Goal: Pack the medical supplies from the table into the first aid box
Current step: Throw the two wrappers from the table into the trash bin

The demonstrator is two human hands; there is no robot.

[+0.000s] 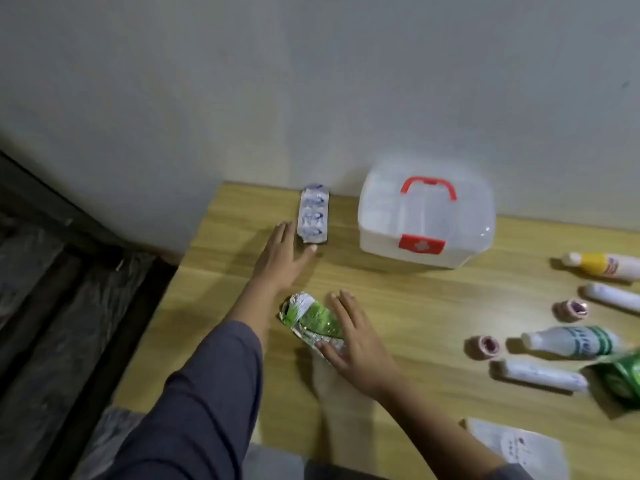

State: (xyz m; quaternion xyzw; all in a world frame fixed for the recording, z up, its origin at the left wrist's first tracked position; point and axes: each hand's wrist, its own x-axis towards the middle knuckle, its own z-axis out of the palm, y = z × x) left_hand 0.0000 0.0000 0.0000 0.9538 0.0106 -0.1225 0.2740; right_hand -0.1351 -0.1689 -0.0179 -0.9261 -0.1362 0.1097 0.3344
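A closed clear first aid box (426, 221) with a red handle and red latch stands at the back of the wooden table (408, 299). My left hand (282, 256) lies flat with fingers spread, its fingertips touching the near end of a silver blister strip (313, 213) by the wall. My right hand (360, 336) rests open on a green and silver foil pack (310, 318), not gripping it. To the right lie a yellow-labelled bottle (604, 265), a green-labelled bottle (571, 342), two white rolls (611, 296) (542, 375) and two pink tape rolls (573, 310) (486, 345).
A green packet (621, 379) lies at the right edge and a white paper sachet (516, 445) near the front edge. The grey wall stands right behind the table. The table's left edge drops to a dark floor with plastic sheeting (69, 296).
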